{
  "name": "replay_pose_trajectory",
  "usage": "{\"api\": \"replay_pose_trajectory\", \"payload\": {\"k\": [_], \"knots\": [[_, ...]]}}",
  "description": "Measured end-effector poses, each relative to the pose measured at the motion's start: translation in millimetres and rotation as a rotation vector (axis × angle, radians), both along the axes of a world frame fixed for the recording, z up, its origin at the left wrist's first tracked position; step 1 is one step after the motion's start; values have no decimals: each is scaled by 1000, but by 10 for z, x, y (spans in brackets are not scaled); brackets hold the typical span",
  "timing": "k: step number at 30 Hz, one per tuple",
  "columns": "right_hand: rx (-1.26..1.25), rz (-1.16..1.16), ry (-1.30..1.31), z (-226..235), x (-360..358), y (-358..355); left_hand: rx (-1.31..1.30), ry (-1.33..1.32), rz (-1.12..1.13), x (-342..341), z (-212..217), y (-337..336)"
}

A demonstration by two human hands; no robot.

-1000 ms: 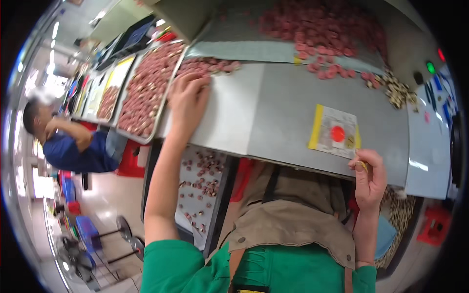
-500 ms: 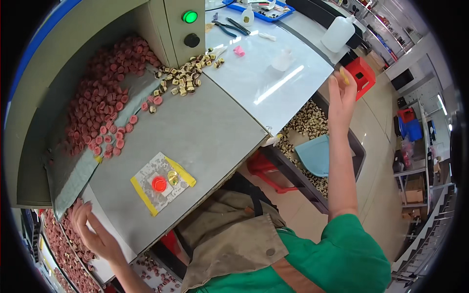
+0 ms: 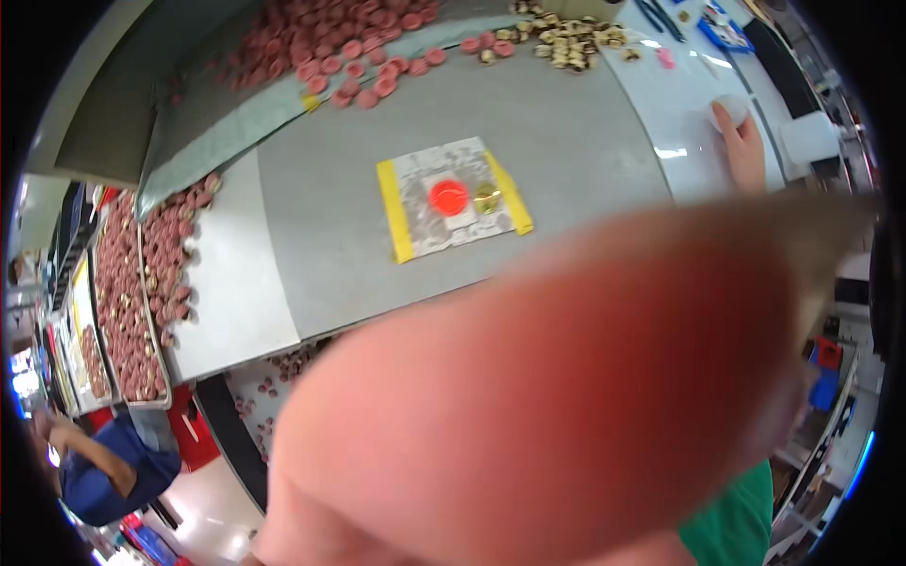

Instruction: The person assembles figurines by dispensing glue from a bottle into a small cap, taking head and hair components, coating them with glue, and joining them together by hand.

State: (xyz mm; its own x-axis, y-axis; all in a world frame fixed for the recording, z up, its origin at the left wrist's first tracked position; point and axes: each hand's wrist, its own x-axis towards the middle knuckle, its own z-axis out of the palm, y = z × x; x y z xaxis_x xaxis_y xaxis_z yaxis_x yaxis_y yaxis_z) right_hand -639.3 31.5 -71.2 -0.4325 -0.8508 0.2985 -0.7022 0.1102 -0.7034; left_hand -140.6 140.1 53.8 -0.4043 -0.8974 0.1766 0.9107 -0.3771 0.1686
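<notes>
A large, blurred, close-up hand and forearm, seemingly my left hand (image 3: 528, 406), fills the lower middle of the view. Its fingers are smeared, so whether it holds anything is hidden. At the far right my right hand (image 3: 744, 151) has its fingers around a small white round container (image 3: 729, 110) on the white tabletop. On the grey worktop lies a square speckled pad (image 3: 425, 231) with yellow tape (image 3: 390, 212) along two sides. A bright red disc (image 3: 448, 198) and a small clear, yellowish round piece (image 3: 486, 197) rest on it.
Pink cup-shaped pieces (image 3: 363, 42) pile up at the back, beside dark-and-cream pieces (image 3: 571, 45). Trays of pink pieces (image 3: 127, 302) stand at left. A white bottle (image 3: 810, 138), pliers (image 3: 651, 17) and a blue tray (image 3: 722, 28) are far right. Another person (image 3: 118, 467) is at lower left.
My view has swung left. My left hand has apparently risen from the worktop's left edge to close before the camera. My right hand has moved from the right side onto the white container.
</notes>
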Motion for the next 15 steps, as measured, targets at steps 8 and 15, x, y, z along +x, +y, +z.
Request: {"api": "replay_pose_trajectory", "payload": {"k": [8, 15], "knots": [[-18, 451, -243, 202, 1462, 244, 69, -17, 108, 46, -87, 59], [126, 739, 55, 402, 2271, 376, 88, -8, 168, 134, -164, 69]]}}
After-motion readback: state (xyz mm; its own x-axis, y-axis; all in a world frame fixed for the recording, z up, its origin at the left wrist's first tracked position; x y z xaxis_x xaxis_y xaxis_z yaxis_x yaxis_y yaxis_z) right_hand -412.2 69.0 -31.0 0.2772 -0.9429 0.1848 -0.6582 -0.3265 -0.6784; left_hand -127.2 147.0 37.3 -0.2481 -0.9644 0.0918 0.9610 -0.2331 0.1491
